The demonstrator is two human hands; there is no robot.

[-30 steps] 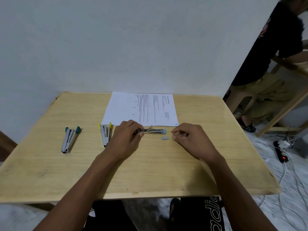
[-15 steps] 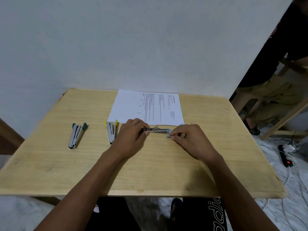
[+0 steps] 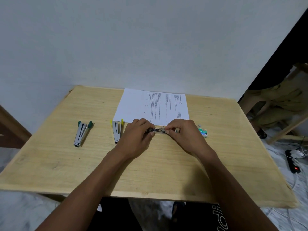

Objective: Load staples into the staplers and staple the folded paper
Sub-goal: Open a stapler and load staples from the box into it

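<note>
A small metal stapler lies opened on the wooden table, just in front of a printed sheet of paper. My left hand grips the stapler's left end. My right hand pinches at its right part with the fingertips; what is between those fingers is too small to tell. A green-tipped stapler and a yellow-tipped stapler lie shut to the left. A green staple box sits right of my right hand, with a small strip of staples behind it.
A white wall stands right behind the table's far edge. To the right, past the table, a person sits on a wooden stool. A black power strip and white cables lie on the floor at the right.
My right hand moved from the table beside the stapler onto the stapler's right part. The staple strip that lay in front of the stapler is no longer seen there. The camera shifted, bringing the staple box into view.
</note>
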